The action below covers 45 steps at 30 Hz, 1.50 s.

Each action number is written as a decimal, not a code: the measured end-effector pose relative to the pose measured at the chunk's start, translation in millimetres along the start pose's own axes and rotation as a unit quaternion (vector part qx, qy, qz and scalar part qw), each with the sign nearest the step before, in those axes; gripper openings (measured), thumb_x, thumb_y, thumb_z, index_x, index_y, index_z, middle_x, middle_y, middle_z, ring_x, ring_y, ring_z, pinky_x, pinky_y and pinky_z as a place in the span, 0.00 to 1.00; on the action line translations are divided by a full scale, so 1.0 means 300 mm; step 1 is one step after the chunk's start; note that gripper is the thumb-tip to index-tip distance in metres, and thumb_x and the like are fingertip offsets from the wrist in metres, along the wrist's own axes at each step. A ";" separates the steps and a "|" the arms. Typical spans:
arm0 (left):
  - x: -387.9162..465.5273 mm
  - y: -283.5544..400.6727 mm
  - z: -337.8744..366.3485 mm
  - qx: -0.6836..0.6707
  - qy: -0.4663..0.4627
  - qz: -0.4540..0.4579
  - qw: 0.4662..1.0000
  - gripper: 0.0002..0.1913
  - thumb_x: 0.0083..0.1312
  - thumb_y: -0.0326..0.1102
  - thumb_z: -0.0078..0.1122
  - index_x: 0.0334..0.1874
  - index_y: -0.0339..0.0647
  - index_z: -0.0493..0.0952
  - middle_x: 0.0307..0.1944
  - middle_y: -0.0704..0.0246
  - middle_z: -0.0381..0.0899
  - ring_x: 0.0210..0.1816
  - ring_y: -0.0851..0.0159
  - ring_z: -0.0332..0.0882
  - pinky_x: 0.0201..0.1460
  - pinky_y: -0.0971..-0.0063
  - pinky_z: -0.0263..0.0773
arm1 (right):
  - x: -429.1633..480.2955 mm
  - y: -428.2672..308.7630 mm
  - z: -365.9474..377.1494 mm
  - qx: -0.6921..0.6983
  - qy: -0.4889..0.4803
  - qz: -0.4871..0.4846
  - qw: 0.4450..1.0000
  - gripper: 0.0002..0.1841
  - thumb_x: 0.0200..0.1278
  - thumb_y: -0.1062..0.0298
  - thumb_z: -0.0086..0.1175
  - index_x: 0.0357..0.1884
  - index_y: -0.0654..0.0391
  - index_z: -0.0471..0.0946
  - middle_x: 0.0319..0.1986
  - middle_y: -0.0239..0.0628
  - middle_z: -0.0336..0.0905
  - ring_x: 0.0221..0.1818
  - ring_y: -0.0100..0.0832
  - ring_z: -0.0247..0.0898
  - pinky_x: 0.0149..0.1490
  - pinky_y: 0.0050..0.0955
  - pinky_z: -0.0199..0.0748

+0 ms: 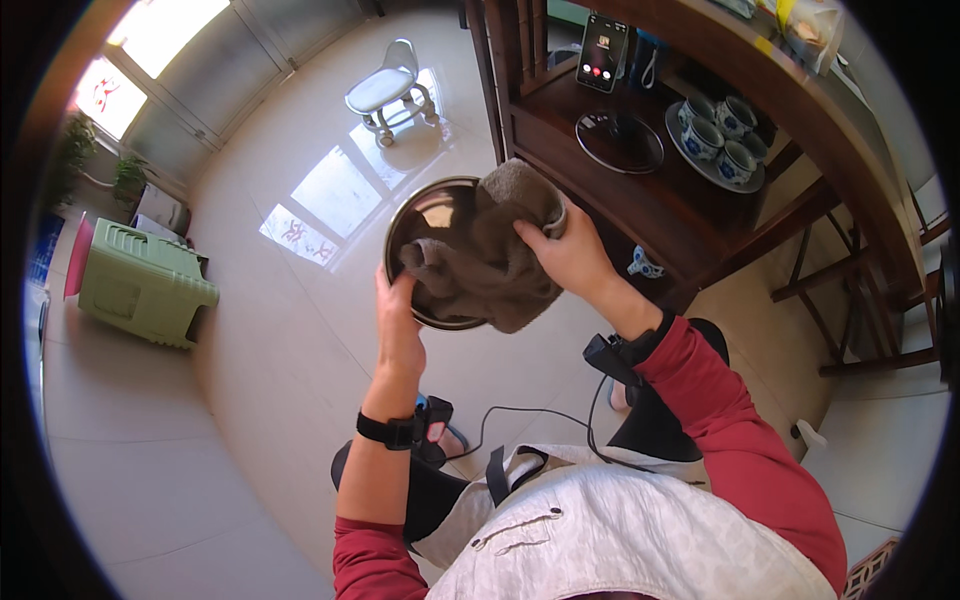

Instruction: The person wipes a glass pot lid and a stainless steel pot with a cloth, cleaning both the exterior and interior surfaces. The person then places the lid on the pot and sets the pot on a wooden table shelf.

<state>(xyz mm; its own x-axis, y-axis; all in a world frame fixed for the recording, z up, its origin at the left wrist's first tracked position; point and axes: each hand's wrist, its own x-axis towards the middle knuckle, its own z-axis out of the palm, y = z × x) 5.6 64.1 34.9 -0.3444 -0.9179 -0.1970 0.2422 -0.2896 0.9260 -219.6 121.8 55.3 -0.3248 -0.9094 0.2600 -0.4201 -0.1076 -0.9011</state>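
Observation:
In front of me I hold up a round, shiny dark vessel or lid (444,214) with a metal rim; the cloth hides much of it, so I cannot tell which. My left hand (397,319) grips its left edge, thumb over the rim and beside one end of the cloth. A thick brown towel (487,277) lies bunched across its inside and hangs over the right edge. The right hand (574,251) clasps the towel at the upper right, thumb on top. Its other fingers are hidden behind the cloth.
On the dark wooden shelf (547,112) at the right are a glass lid (619,142), a propped smartphone (602,52) and a tray (679,127) of blue-and-white cups (703,139). A small wheeled seat (382,90) stands ahead. Green plastic stool (142,285) at left. A cable (525,409) links my wrist devices.

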 end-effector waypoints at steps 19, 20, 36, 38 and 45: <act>-0.059 -0.054 0.085 0.186 -0.003 0.059 0.981 0.39 0.73 0.50 0.54 0.76 0.32 0.49 0.70 0.54 0.60 0.70 0.56 0.60 0.72 0.68 0.54 | -0.123 -0.001 0.115 -0.183 -0.195 -0.228 0.936 0.44 0.52 0.57 0.64 0.71 0.62 0.59 0.72 0.52 0.56 0.78 0.54 0.40 0.72 0.52 0.51; -0.062 -0.048 0.083 0.167 -0.011 0.058 0.984 0.39 0.74 0.50 0.54 0.76 0.32 0.49 0.71 0.53 0.59 0.70 0.56 0.59 0.73 0.67 0.54 | -0.129 -0.012 0.115 -0.189 -0.208 -0.238 0.930 0.44 0.52 0.57 0.64 0.71 0.62 0.60 0.72 0.50 0.56 0.78 0.53 0.39 0.72 0.52 0.50; -0.057 -0.018 0.088 0.314 0.010 0.138 0.939 0.44 0.69 0.58 0.58 0.73 0.27 0.54 0.50 0.64 0.68 0.52 0.65 0.66 0.60 0.73 0.63 | -0.048 0.000 0.069 -0.301 -0.042 -0.173 0.937 0.32 0.35 0.78 0.66 0.50 0.59 0.71 0.48 0.42 0.72 0.51 0.50 0.70 0.48 0.44 0.76; -0.067 -0.034 0.100 0.254 0.020 0.129 0.958 0.45 0.69 0.59 0.58 0.73 0.26 0.54 0.50 0.64 0.67 0.51 0.65 0.66 0.60 0.73 0.62 | -0.050 -0.004 0.058 -0.277 0.001 -0.237 0.931 0.31 0.34 0.79 0.66 0.49 0.60 0.70 0.46 0.44 0.72 0.50 0.51 0.71 0.47 0.45 0.76; -0.149 -0.063 0.106 0.355 0.075 0.153 0.919 0.48 0.65 0.60 0.62 0.72 0.25 0.54 0.48 0.65 0.67 0.46 0.66 0.65 0.55 0.71 0.66 | -0.096 0.002 0.106 -0.355 -0.129 -0.080 0.922 0.32 0.39 0.73 0.64 0.53 0.64 0.69 0.45 0.52 0.74 0.48 0.54 0.75 0.45 0.44 0.78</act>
<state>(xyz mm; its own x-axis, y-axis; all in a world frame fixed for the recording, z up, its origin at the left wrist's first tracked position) -12.4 119.1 36.5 -0.2174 -0.9693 0.1150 -0.3635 0.1897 0.9120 -183.6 135.1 36.2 -0.0369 -0.9798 0.1966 -0.9243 -0.0413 -0.3793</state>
